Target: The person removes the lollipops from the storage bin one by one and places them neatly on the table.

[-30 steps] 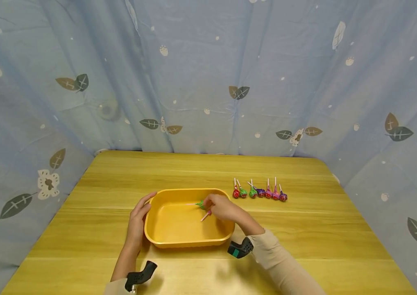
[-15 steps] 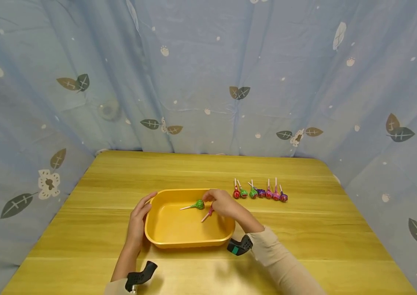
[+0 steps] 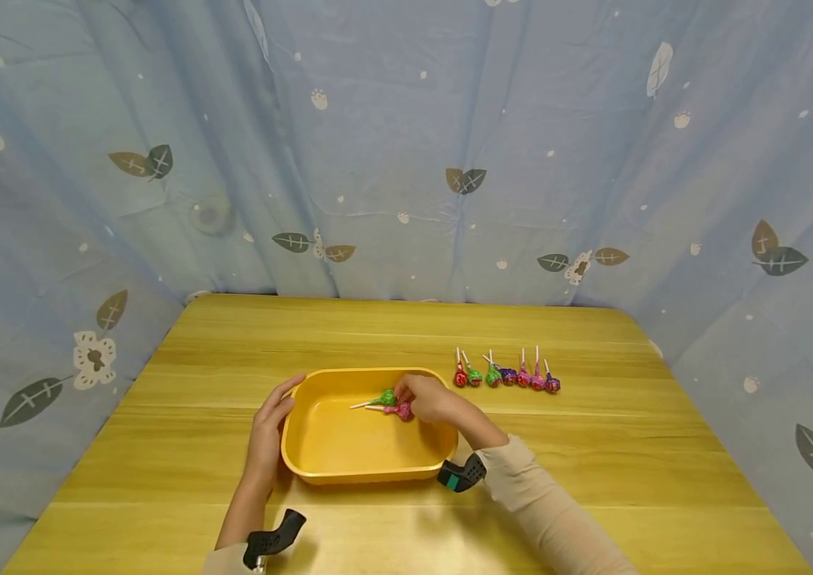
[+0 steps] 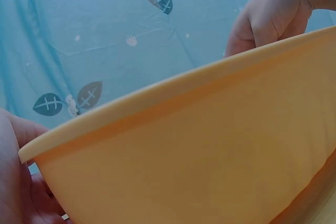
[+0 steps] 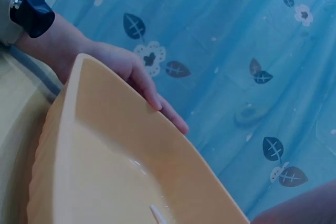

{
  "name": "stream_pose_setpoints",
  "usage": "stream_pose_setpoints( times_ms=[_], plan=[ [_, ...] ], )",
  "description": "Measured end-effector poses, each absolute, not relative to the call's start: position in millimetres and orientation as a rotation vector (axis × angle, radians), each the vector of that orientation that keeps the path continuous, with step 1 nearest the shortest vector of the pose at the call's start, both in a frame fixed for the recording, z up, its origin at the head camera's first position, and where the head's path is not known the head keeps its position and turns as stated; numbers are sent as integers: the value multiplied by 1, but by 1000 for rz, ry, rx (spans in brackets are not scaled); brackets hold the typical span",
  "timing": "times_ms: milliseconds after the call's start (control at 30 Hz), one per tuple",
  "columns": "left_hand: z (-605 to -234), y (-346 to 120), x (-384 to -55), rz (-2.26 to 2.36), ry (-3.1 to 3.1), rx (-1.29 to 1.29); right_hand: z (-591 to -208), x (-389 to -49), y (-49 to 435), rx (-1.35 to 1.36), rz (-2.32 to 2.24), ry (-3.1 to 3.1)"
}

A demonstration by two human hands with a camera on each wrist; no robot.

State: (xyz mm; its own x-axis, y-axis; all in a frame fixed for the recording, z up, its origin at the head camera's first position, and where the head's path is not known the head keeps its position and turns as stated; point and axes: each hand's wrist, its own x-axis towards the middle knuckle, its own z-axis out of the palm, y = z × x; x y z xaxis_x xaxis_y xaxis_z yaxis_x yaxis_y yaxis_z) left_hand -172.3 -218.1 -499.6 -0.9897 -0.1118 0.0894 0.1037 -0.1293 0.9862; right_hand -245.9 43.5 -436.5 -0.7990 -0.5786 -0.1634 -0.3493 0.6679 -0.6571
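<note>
Lollipops show first in the head view: a pink lollipop [image 3: 401, 410] is pinched by the right hand [image 3: 434, 399] inside the yellow tray [image 3: 320, 467], touching a green lollipop [image 3: 386, 398] lying by the tray's far right wall. The left hand [image 3: 267, 431] rests with straight fingers along the tray's left wall. Six more lollipops [image 3: 505, 375] line up toward the worktop's [image 3: 593, 463] right edge.

Left wrist view: tray wall fills the frame, right hand [image 4: 273, 14] bent over its rim.

Right wrist view: left hand's fingers [image 5: 147, 90] lie flat against the tray's outer wall; a white stick [image 5: 157, 214] lies inside.

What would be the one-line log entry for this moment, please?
left hand: rests on tub side | right hand: holds pink lollipop in tub | green lollipop: in tub | lollipop row: on table
</note>
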Motion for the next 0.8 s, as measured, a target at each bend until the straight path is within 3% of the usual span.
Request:
stream_pose_setpoints(
  times_ms=[800],
  plan=[
    [-498, -218, -172, -2271, -1972, -1, -452, -241, 42, -826, -1046, 2582]
  ],
)
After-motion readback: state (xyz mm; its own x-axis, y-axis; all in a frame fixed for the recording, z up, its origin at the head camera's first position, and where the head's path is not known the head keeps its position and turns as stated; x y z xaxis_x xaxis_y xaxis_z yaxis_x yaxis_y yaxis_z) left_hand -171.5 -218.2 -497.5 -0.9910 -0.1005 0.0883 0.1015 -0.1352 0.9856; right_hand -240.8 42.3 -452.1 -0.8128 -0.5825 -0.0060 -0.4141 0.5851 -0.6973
